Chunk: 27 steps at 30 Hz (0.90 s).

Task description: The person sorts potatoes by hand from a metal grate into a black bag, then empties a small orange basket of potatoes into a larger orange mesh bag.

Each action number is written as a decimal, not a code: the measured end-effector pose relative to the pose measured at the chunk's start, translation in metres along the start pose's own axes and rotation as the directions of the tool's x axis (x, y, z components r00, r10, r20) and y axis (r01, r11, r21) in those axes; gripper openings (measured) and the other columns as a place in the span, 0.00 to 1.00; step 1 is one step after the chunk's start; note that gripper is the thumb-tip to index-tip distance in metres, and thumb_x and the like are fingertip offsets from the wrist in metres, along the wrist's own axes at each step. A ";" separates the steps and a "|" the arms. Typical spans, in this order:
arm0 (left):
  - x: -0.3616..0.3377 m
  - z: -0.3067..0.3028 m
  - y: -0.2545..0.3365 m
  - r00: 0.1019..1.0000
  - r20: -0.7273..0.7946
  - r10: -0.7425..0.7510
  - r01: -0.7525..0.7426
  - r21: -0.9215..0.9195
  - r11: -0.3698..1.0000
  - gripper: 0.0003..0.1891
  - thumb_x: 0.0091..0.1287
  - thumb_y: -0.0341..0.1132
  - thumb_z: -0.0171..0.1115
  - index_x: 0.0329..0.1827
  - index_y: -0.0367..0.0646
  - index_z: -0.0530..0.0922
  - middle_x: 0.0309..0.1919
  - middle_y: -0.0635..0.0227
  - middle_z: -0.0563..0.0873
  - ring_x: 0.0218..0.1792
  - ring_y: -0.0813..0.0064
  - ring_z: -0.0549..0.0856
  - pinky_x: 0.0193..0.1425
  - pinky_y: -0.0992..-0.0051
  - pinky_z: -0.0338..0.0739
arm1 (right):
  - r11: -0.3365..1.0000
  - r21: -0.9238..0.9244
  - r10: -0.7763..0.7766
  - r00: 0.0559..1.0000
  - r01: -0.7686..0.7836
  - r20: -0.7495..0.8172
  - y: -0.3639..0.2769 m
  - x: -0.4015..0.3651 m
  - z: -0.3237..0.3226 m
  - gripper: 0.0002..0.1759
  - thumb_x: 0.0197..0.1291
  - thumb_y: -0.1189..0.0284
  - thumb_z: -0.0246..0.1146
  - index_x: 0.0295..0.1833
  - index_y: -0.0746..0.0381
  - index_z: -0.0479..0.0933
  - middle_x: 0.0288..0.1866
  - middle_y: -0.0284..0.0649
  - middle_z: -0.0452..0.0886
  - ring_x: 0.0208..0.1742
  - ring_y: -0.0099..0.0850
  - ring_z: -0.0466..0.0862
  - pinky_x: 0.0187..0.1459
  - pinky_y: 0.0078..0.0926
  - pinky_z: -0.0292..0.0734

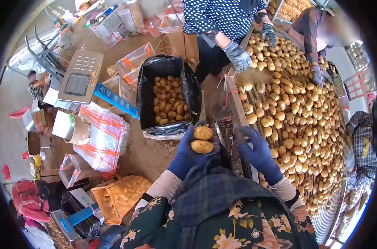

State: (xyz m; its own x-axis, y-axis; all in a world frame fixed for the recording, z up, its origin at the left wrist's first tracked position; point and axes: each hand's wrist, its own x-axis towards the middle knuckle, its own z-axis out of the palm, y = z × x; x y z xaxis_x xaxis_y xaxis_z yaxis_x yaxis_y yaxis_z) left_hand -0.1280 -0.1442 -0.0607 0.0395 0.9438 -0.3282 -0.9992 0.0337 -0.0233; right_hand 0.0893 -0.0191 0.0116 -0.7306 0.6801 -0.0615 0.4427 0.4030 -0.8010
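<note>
My left hand (192,151), in a blue knit glove, is closed around two potatoes (202,146), one above the other. It is just in front of a crate (147,120) lined with a black plastic bag, with many potatoes (170,100) in it. My right hand (257,151), gloved the same way, reaches over the near edge of the sorting table; its thumb and fingers are apart and nothing shows in them. Beside it spreads a thick layer of loose potatoes (302,124) on the slatted table.
A scale with a blue post (116,98) and display head (81,78) stands left of the crate. Stacked plastic bags (101,137) and an orange mesh sack of potatoes (122,195) lie at left. Across the table are co-workers' gloved hands (238,56). A wooden rail (236,106) edges the table.
</note>
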 end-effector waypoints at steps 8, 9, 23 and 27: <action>-0.009 0.006 0.018 0.989 0.000 0.148 -0.148 0.052 0.988 0.24 0.72 0.53 0.57 0.67 0.57 0.70 0.60 0.57 0.79 0.60 0.49 0.79 0.60 0.40 0.75 | 0.803 -0.593 -0.141 0.986 0.062 -0.088 0.034 -0.019 0.032 0.27 0.59 0.73 0.60 0.67 0.57 0.72 0.72 0.50 0.67 0.70 0.52 0.68 0.67 0.48 0.66; -0.011 -0.002 0.022 0.986 -0.009 0.165 -0.164 0.056 0.985 0.25 0.71 0.52 0.57 0.68 0.57 0.70 0.61 0.56 0.78 0.62 0.48 0.77 0.61 0.39 0.74 | 0.826 -0.563 -0.101 0.992 0.040 -0.079 0.035 -0.019 0.030 0.27 0.59 0.72 0.60 0.67 0.55 0.72 0.73 0.49 0.65 0.70 0.50 0.68 0.67 0.48 0.66; -0.166 -0.080 0.067 0.795 -0.158 0.586 -0.607 -0.186 0.773 0.24 0.67 0.47 0.64 0.64 0.51 0.74 0.59 0.55 0.79 0.59 0.50 0.78 0.57 0.47 0.77 | 0.869 -0.492 -0.096 0.993 0.049 -0.070 0.053 -0.017 0.035 0.21 0.58 0.79 0.55 0.59 0.58 0.78 0.76 0.53 0.62 0.76 0.52 0.63 0.72 0.42 0.63; -0.223 -0.109 0.072 0.621 -0.291 0.728 -0.773 -0.073 0.630 0.23 0.66 0.43 0.65 0.62 0.49 0.74 0.57 0.54 0.79 0.57 0.50 0.79 0.56 0.46 0.78 | 0.862 -0.475 -0.195 0.981 0.179 0.015 0.065 -0.017 0.031 0.20 0.60 0.80 0.54 0.57 0.59 0.77 0.77 0.52 0.60 0.76 0.52 0.63 0.72 0.40 0.63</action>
State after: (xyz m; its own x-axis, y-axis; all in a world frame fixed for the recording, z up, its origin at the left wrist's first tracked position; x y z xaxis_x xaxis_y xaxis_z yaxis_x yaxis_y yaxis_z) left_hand -0.2074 -0.3881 -0.0920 -0.6997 0.5148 -0.4953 -0.6591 -0.7326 0.1697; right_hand 0.1140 -0.0236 -0.0577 -0.8107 0.5790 0.0868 0.4978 0.7598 -0.4181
